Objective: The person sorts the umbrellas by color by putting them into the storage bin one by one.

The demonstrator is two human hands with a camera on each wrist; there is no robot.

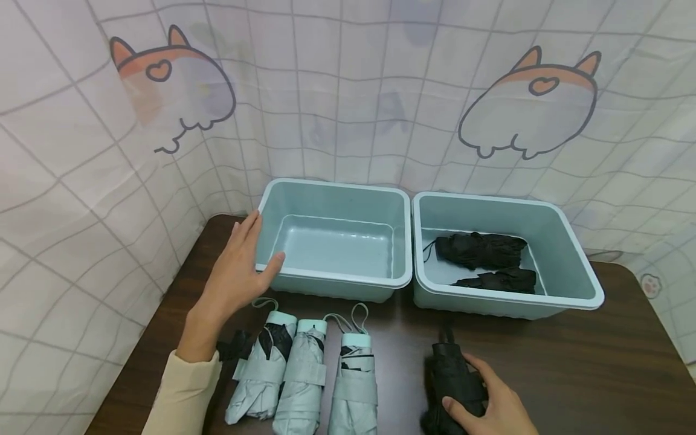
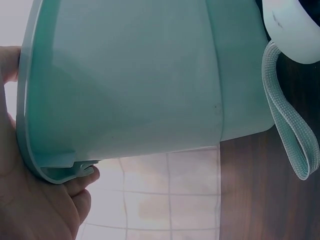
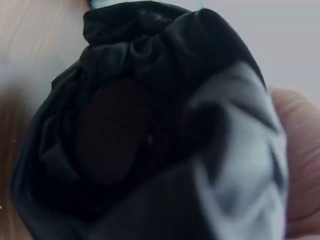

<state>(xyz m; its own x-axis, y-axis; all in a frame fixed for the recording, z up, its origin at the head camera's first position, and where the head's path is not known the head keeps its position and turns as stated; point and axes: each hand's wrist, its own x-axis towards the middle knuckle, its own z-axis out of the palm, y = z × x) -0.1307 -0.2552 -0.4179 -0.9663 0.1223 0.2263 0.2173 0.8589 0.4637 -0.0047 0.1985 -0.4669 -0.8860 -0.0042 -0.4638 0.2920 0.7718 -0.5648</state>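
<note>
My left hand holds the front left corner of the left pale blue-green bin, thumb over the front rim and fingers along the outer side. In the left wrist view, fingertips bend beneath the rim corner. My right hand grips a black folded umbrella low on the right of the table, handle toward the bins. The same dark fabric fills the right wrist view. Two black folded umbrellas lie inside the right bin. The left bin holds nothing.
Three pale green folded umbrellas with wrist loops lie before the left bin. Something black lies beside my left wrist, partly hidden. Both bins stand side by side on the dark wooden table, with a patterned curtain behind.
</note>
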